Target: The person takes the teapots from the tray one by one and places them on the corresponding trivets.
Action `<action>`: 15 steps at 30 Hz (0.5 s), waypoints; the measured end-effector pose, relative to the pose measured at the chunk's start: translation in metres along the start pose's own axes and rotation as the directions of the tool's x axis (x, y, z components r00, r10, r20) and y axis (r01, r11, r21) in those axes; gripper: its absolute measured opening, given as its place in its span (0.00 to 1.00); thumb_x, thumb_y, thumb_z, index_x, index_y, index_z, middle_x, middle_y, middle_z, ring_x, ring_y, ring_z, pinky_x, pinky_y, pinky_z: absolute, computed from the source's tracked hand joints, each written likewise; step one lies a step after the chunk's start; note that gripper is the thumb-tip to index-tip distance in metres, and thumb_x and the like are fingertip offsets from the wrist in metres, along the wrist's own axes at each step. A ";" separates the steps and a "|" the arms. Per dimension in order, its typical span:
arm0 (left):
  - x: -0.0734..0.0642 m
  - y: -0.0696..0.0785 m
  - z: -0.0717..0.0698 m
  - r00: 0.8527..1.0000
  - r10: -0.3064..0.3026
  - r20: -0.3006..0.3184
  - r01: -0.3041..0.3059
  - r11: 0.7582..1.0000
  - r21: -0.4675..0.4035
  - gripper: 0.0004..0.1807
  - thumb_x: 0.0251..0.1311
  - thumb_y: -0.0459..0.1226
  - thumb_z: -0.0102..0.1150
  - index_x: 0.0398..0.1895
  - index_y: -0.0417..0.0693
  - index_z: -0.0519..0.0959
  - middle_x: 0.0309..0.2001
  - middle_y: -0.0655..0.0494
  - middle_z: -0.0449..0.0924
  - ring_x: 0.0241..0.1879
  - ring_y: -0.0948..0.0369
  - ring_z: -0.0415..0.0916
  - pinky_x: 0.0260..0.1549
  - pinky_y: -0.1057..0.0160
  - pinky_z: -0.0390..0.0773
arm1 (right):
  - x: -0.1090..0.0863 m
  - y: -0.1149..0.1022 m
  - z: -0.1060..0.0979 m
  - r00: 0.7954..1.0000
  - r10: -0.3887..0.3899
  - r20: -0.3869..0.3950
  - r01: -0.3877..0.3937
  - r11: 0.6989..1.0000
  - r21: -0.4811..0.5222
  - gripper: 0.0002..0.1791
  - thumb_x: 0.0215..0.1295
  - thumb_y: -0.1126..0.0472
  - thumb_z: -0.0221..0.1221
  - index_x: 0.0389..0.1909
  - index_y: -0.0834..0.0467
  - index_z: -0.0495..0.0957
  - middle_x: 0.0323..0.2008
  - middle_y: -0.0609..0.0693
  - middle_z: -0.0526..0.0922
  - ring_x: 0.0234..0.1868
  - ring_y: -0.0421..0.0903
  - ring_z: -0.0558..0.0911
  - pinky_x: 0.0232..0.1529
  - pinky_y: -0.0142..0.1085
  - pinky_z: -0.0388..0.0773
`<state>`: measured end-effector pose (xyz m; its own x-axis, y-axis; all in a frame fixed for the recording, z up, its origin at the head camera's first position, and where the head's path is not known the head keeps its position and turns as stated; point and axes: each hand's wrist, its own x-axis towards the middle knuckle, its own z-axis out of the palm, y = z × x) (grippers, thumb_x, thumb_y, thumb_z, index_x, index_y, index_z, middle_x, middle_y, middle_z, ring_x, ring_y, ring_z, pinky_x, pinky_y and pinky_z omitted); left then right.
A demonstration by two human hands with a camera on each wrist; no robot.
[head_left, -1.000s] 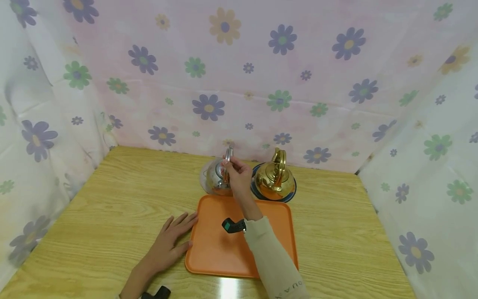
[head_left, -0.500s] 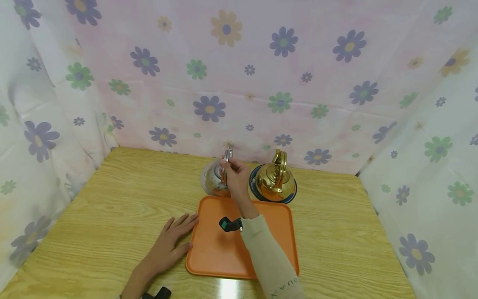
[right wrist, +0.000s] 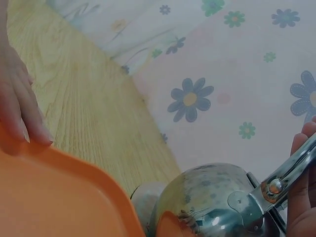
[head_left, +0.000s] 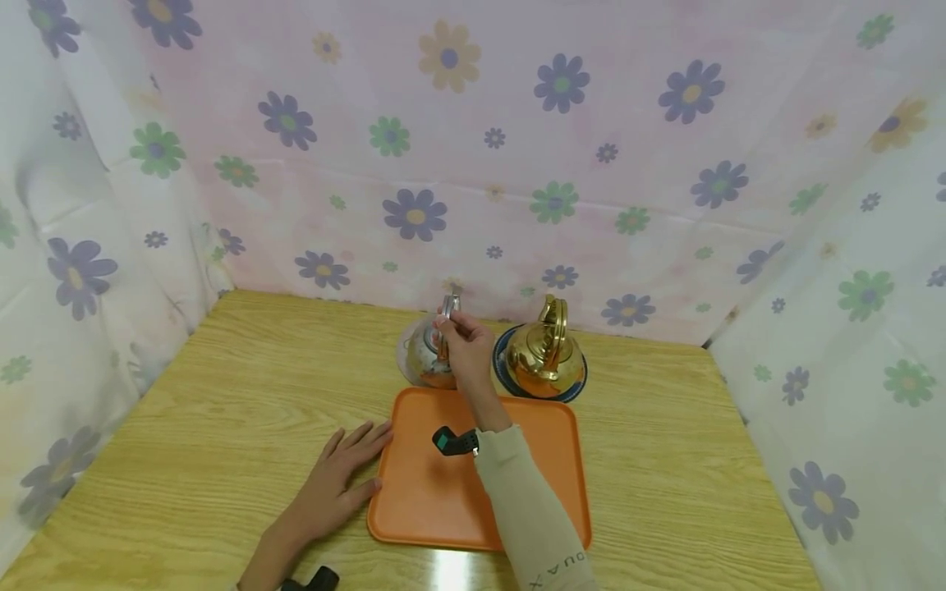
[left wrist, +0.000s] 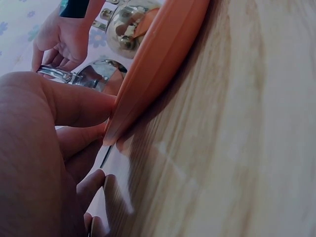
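A silver kettle (head_left: pixel 424 359) stands at the back of the table on a pale plate (head_left: pixel 403 355). My right hand (head_left: pixel 470 349) holds its raised handle (right wrist: pixel 291 170), thumb on one side and fingers on the other. In front of it lies an orange tray (head_left: pixel 417 501), partly covered by my right forearm. Along the tray's left side rests my left hand (head_left: pixel 332 484), flat with fingers stretched out. Its fingertips touch the rim (left wrist: pixel 143 74) in the left wrist view. The kettle's right part is hidden behind my right hand.
A gold kettle (head_left: pixel 526 355) with upright handle stands on a blue-rimmed plate (head_left: pixel 503 376), just right of the silver one and behind the tray. A flowered cloth (head_left: pixel 473 148) hangs close behind both kettles and along both sides of the wooden table (head_left: pixel 665 460).
The right hand and forearm have shifted slightly left, still holding the silver kettle's handle. The head view has tilted a little. The left hand, tray and gold kettle stay as they were.
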<state>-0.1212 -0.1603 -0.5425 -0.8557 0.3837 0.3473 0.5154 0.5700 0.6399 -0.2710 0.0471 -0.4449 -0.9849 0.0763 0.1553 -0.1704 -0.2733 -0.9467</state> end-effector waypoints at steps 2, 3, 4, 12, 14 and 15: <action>0.000 0.000 0.000 1.000 0.003 -0.001 -0.003 1.000 -0.002 0.32 0.64 0.40 0.63 0.73 0.49 0.72 0.73 0.49 0.69 0.73 0.38 0.61 0.73 0.41 0.42 | 0.000 -0.001 -0.001 1.000 0.020 0.005 -0.020 1.000 0.002 0.16 0.72 0.67 0.60 0.55 0.72 0.81 0.52 0.67 0.85 0.31 0.37 0.86 0.35 0.28 0.84; 0.000 0.000 0.000 1.000 0.003 0.000 -0.003 1.000 -0.003 0.32 0.64 0.40 0.63 0.73 0.48 0.72 0.73 0.49 0.69 0.73 0.38 0.61 0.73 0.40 0.42 | 0.000 -0.002 -0.001 1.000 0.030 0.007 -0.030 1.000 0.000 0.16 0.72 0.67 0.59 0.56 0.72 0.81 0.53 0.67 0.85 0.32 0.37 0.86 0.34 0.28 0.84; 0.000 0.000 0.000 1.000 0.003 0.000 -0.003 1.000 -0.004 0.32 0.64 0.40 0.63 0.73 0.48 0.72 0.73 0.49 0.69 0.73 0.38 0.61 0.72 0.38 0.43 | 0.000 -0.002 -0.001 0.999 0.042 0.008 -0.042 0.999 -0.002 0.16 0.72 0.67 0.59 0.56 0.71 0.81 0.54 0.65 0.85 0.32 0.37 0.86 0.34 0.28 0.84; 0.000 -0.001 0.001 1.000 -0.007 0.009 0.007 1.000 -0.003 0.31 0.65 0.40 0.62 0.73 0.49 0.72 0.74 0.49 0.68 0.73 0.39 0.60 0.73 0.37 0.42 | -0.002 -0.003 -0.001 0.996 0.090 0.016 -0.090 0.996 0.013 0.17 0.74 0.64 0.58 0.57 0.68 0.82 0.46 0.56 0.89 0.30 0.37 0.84 0.31 0.28 0.82; 0.000 -0.001 0.001 1.000 -0.005 0.009 0.005 1.000 -0.001 0.31 0.66 0.40 0.61 0.73 0.49 0.72 0.74 0.48 0.68 0.73 0.39 0.60 0.73 0.37 0.42 | -0.002 -0.002 -0.001 0.996 0.087 0.016 -0.087 0.996 0.020 0.16 0.74 0.62 0.59 0.56 0.66 0.83 0.45 0.60 0.88 0.29 0.38 0.84 0.29 0.28 0.80; 0.000 -0.001 0.001 1.000 -0.004 0.009 0.004 1.000 0.001 0.31 0.66 0.40 0.61 0.73 0.49 0.72 0.74 0.48 0.68 0.73 0.38 0.60 0.73 0.37 0.43 | -0.002 -0.002 -0.001 0.996 0.084 0.019 -0.085 0.996 0.027 0.16 0.74 0.62 0.59 0.56 0.66 0.83 0.45 0.64 0.87 0.29 0.38 0.85 0.29 0.28 0.81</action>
<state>-0.1213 -0.1601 -0.5443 -0.8571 0.3883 0.3385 0.5122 0.5720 0.6407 -0.2684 0.0486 -0.4434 -0.9961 0.0347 0.0806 -0.0873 -0.3041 -0.9486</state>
